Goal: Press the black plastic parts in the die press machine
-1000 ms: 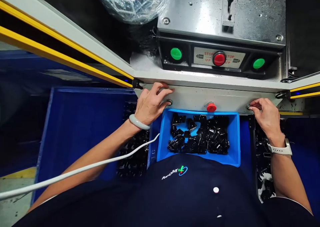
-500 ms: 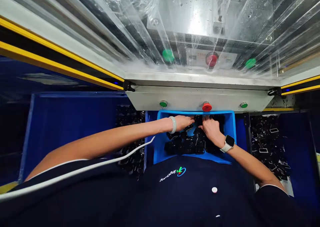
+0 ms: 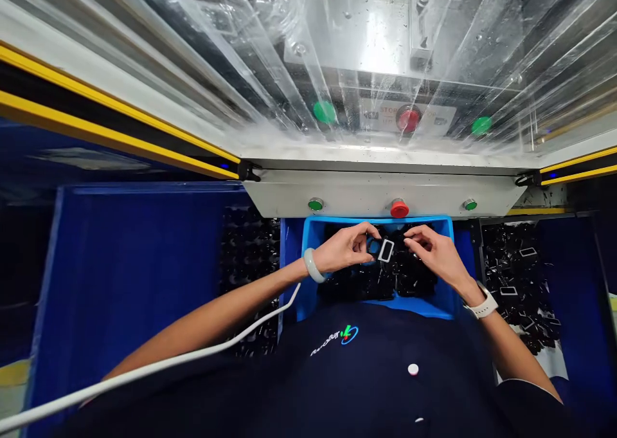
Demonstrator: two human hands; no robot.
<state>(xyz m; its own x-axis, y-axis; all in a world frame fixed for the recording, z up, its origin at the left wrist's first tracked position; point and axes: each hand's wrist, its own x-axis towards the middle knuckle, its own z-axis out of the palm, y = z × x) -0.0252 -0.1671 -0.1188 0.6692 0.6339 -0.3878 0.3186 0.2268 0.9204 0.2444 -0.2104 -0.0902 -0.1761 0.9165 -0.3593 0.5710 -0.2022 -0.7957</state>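
Observation:
A small light-blue bin (image 3: pixel 311 232) full of several black plastic parts sits against my body, below a white machine panel. My left hand (image 3: pixel 343 250), with a pale bangle on the wrist, is pinched on a small black rectangular part with a light rim (image 3: pixel 384 250) held just above the pile. My right hand (image 3: pixel 430 250), with a white watch on the wrist, hovers close to the right of that part with curled fingers; whether it holds a part of its own is hidden.
The machine panel (image 3: pixel 357 197) carries two green buttons (image 3: pixel 315 204) and a red button (image 3: pixel 399 208). A clear plastic guard (image 3: pixel 385 58) covers the press above. Large dark-blue crates with black parts stand left (image 3: pixel 144 251) and right (image 3: pixel 520 277). A white cable (image 3: pixel 193 354) crosses my left arm.
Both hands left the green buttons and dropped into the blue bin. The clear guard came down over the press. My left hand now lifts a black part from the pile.

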